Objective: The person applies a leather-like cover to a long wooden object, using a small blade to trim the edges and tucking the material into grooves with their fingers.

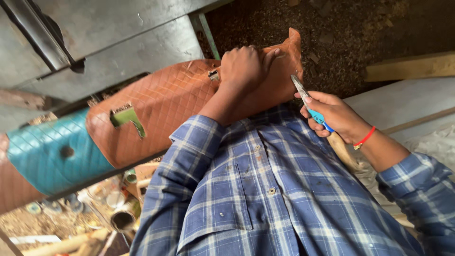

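A long quilted cushion cover (161,102), orange-brown with a teal section (54,151) at its left end, lies across a bench in front of me. My left hand (244,68) presses down in a fist on its right end, gripping the orange material. A torn slit (125,116) shows green beneath. My right hand (334,116) holds a pair of blue-handled pliers (308,102), its metal tip close to the cushion's right edge. A red thread band circles my right wrist.
A grey metal machine table (118,42) stands behind the cushion. Sawdust covers the floor (341,33) at top right, with a wooden plank (410,66) on it. Tins and cans (121,208) sit below at bottom left. A pale board (403,102) lies to the right.
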